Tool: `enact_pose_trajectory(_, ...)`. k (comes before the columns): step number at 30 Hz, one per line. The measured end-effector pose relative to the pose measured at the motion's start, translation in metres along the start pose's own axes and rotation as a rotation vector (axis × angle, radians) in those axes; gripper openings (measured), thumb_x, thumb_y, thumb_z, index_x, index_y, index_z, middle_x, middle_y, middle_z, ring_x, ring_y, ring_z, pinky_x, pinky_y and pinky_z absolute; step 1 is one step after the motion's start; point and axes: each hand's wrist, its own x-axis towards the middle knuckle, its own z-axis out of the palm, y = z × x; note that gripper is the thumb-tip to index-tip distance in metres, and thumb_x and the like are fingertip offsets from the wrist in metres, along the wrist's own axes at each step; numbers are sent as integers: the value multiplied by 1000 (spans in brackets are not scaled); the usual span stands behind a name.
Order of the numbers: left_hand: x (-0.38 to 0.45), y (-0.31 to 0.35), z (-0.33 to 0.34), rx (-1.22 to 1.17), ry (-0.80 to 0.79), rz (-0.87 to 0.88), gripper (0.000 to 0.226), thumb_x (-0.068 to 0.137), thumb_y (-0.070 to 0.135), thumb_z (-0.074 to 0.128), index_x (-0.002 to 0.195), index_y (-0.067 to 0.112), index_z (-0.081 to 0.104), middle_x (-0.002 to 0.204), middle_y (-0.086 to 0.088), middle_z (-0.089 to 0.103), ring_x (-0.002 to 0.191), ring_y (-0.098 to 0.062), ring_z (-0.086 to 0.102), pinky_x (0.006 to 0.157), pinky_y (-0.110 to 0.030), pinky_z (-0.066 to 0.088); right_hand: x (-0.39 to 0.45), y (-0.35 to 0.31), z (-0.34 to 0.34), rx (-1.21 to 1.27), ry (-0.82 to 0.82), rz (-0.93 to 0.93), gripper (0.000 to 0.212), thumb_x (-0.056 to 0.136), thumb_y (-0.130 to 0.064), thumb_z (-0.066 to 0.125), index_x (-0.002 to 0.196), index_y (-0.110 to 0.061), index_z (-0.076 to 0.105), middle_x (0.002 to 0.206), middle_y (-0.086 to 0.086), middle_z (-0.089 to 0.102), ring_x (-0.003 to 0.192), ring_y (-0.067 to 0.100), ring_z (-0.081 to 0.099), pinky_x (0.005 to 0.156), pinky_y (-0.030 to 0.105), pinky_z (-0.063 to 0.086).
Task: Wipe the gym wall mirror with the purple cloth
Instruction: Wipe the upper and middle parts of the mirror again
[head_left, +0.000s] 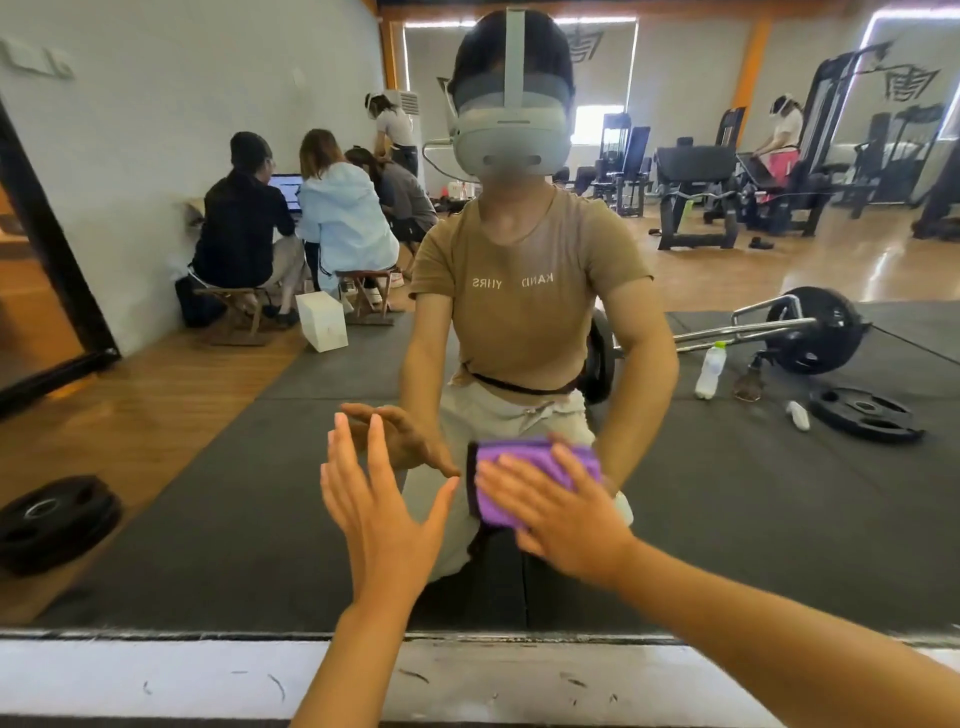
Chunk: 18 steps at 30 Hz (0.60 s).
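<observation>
The wall mirror (727, 493) fills almost the whole head view, down to a dark lower edge. A folded purple cloth (498, 462) lies flat against the glass low in the middle. My right hand (561, 509) presses on it with spread fingers, covering its lower right part. My left hand (379, 499) is just left of the cloth, fingers apart and pointing up, fingertips at or very near the glass, holding nothing. My own reflection kneels behind both hands.
A scuffed white ledge (156, 675) runs under the mirror. Reflected in the glass are black floor mats, a weight plate (57, 519) at left, a barbell (810, 332), a plastic bottle (710, 370), gym machines and several people at the back.
</observation>
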Motion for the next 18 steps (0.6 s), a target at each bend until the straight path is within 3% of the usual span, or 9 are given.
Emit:
enact_pose_trajectory(2,1,-6,-4,23,-32,11,100,79,55,67,155,20,13,165,-10,-1,152,-24,-2,121,-33,-9,-19,-29,7,-1,-134,-171,107,89,-59,56,158,-11,-11,166,5,-6,153,30,-15,121,53,-15)
enact_pose_trajectory(5,3,-14,-11,78,-73,55,96,81,53,64,156,20,13,165,-8,-2,151,-28,5,120,-45,3,-23,-30,12,-5,-166,-247,101,90,-54,60,158,-11,-1,165,-2,7,153,25,-7,122,48,-16)
enact_pose_trajectory(8,4,-24,-13,102,-112,85,98,83,45,73,156,22,12,165,-5,-5,150,-30,9,118,-52,17,5,6,2,-3,-48,-263,80,96,-47,38,160,-16,3,168,-1,2,155,21,-3,123,46,-14)
enact_pose_trajectory(10,4,-27,-14,72,-133,83,103,81,41,77,157,25,10,165,-2,-8,151,-29,7,116,-51,21,42,41,-18,78,58,-109,76,95,-46,36,160,-18,10,167,0,5,155,19,3,125,46,-7)
enact_pose_trajectory(14,2,-26,-15,32,-147,89,105,82,41,75,157,29,3,165,-1,-10,151,-23,0,116,-47,19,127,119,-70,187,303,281,68,93,-39,48,155,-17,32,161,1,26,150,18,25,123,53,5)
enact_pose_trajectory(18,2,-28,-19,10,-178,97,104,83,38,74,157,29,2,164,2,-14,151,-20,-4,116,-46,17,163,127,-83,160,440,520,61,94,-31,51,151,-11,43,157,8,39,147,26,35,122,56,9)
